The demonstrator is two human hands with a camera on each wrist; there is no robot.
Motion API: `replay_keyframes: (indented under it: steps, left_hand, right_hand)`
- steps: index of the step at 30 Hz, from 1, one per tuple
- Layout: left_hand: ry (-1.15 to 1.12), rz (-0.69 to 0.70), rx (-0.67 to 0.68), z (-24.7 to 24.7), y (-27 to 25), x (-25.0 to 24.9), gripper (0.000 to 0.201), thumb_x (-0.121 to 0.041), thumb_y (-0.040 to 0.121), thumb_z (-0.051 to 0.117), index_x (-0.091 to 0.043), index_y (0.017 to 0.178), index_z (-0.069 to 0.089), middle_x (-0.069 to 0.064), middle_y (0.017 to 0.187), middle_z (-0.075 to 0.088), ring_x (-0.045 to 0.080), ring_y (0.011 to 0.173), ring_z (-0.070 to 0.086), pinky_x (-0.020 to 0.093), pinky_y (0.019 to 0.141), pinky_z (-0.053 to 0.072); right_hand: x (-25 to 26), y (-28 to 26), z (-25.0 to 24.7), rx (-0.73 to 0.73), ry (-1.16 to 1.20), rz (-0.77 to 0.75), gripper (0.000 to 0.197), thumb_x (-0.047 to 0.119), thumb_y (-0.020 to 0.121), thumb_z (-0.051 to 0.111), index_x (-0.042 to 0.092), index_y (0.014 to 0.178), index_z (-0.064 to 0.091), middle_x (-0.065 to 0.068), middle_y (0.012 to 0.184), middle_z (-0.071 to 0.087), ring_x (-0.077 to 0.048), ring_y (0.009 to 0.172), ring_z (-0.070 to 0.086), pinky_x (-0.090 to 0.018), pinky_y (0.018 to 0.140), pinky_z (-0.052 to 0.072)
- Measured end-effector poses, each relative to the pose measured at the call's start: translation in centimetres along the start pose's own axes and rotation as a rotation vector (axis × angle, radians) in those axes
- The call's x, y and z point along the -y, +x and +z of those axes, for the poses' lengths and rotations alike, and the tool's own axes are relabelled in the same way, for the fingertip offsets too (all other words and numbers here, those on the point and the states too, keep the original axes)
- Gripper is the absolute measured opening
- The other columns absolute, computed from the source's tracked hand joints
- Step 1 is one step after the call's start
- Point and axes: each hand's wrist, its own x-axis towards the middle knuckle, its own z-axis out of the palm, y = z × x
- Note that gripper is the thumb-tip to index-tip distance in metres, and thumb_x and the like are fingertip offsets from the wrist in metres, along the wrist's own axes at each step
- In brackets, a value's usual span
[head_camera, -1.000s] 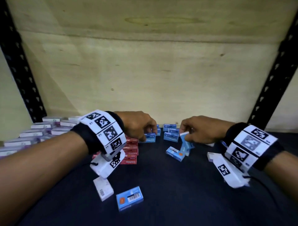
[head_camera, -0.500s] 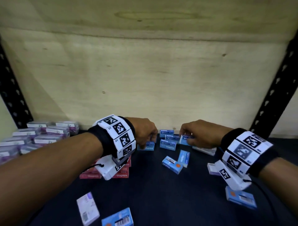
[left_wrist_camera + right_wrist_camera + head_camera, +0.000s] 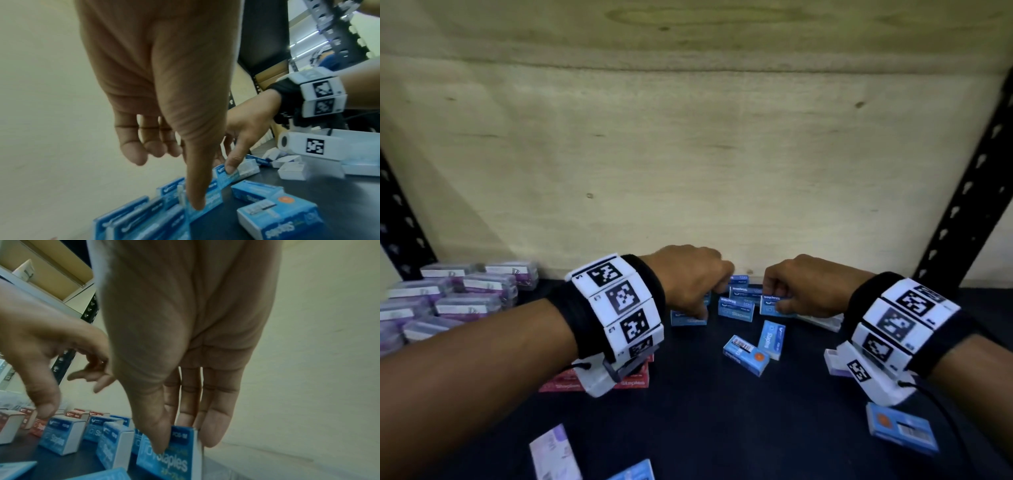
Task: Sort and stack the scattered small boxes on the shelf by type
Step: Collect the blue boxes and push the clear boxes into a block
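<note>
While right hand (image 3: pixel 185 337) pinches blue staple box (image 3: pixel 170 454), left hand (image 3: pixel 160 81) thumb down.

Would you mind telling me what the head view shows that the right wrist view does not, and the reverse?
Only the head view shows the purple boxes at far left and the loose blue box lying near the right wrist. Only the right wrist view shows the thumb and fingers pinching the blue staples box. Both show the right hand, the left hand and the red boxes.
</note>
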Motion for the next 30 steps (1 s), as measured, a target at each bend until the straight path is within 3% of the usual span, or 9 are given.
replay_keyframes:
  steps: [3,6,10,13,17,22,26,30]
  left_hand:
    - [0.001,0.085,0.046,0.4,0.0,-2.0,0.038,-0.044,0.084,0.071,-0.028,0.116,0.057,-0.009,0.098,0.049,0.016,0.092,0.054,0.030,0.067,0.041]
    - [0.024,0.082,0.135,1.2,0.2,-3.4,0.045,-0.048,0.086,0.068,-0.028,0.125,0.057,-0.006,0.101,0.054,0.017,0.093,0.055,0.030,0.070,0.043]
    - [0.029,0.086,0.170,1.5,0.3,-3.8,0.045,-0.042,0.088,0.067,-0.024,0.129,0.058,-0.003,0.110,0.060,0.016,0.094,0.055,0.024,0.055,0.034]
    - [0.026,0.079,0.191,1.4,-0.1,-3.8,0.040,-0.042,0.088,0.068,-0.021,0.122,0.061,-0.006,0.096,0.055,0.014,0.085,0.049,0.022,0.050,0.028]
    - [-0.002,0.041,0.227,1.5,-1.0,-3.5,0.039,-0.043,0.082,0.074,-0.015,0.108,0.063,-0.006,0.085,0.055,0.015,0.078,0.050,0.023,0.050,0.031]
    - [-0.031,0.011,0.251,1.8,-2.2,-2.9,0.039,-0.044,0.080,0.076,-0.016,0.102,0.060,-0.003,0.090,0.058,0.015,0.079,0.052,0.024,0.054,0.035]
    - [-0.008,0.033,0.263,2.0,-3.1,-2.7,0.036,-0.046,0.086,0.068,-0.016,0.106,0.065,0.000,0.101,0.064,0.018,0.086,0.059,0.029,0.066,0.047]
    - [-0.020,0.046,0.292,1.8,-4.1,-2.0,0.036,-0.046,0.090,0.062,-0.022,0.116,0.067,-0.003,0.108,0.066,0.017,0.094,0.062,0.038,0.086,0.055]
  right_hand:
    - [-0.1,-0.1,0.1,-0.003,-0.011,0.010,0.022,0.026,0.090,0.068,0.028,0.110,0.059,0.012,0.094,0.056,-0.013,0.092,0.058,-0.029,0.084,0.050]
    - [-0.3,-0.4,0.2,-0.003,-0.017,0.011,0.020,0.026,0.090,0.067,0.030,0.107,0.058,0.012,0.094,0.056,-0.013,0.091,0.058,-0.028,0.083,0.050]
    - [-0.6,-1.2,0.5,0.003,-0.010,0.015,0.021,0.026,0.089,0.068,0.029,0.108,0.061,0.011,0.098,0.060,-0.011,0.092,0.059,-0.029,0.084,0.051]
    - [-0.6,-1.6,0.5,0.014,0.001,0.015,0.020,0.025,0.089,0.068,0.029,0.108,0.061,0.011,0.099,0.061,-0.010,0.092,0.059,-0.029,0.084,0.052]
    - [-0.4,-2.0,0.2,0.029,0.010,0.013,0.020,0.027,0.090,0.066,0.029,0.109,0.061,0.012,0.099,0.061,-0.009,0.091,0.058,-0.027,0.082,0.050]
    - [0.3,-2.3,-0.5,-0.029,0.066,0.001,0.021,0.029,0.088,0.065,0.031,0.107,0.058,0.012,0.099,0.061,-0.010,0.091,0.058,-0.029,0.083,0.050]
    - [1.2,-2.1,-0.2,-0.032,0.084,-0.093,0.020,0.027,0.089,0.066,0.031,0.107,0.057,0.014,0.099,0.060,-0.002,0.084,0.055,-0.021,0.076,0.045]
    - [2.3,-1.4,0.5,-0.040,0.053,-0.167,0.020,0.025,0.090,0.066,0.030,0.108,0.059,0.010,0.105,0.063,-0.009,0.092,0.059,-0.029,0.084,0.050]
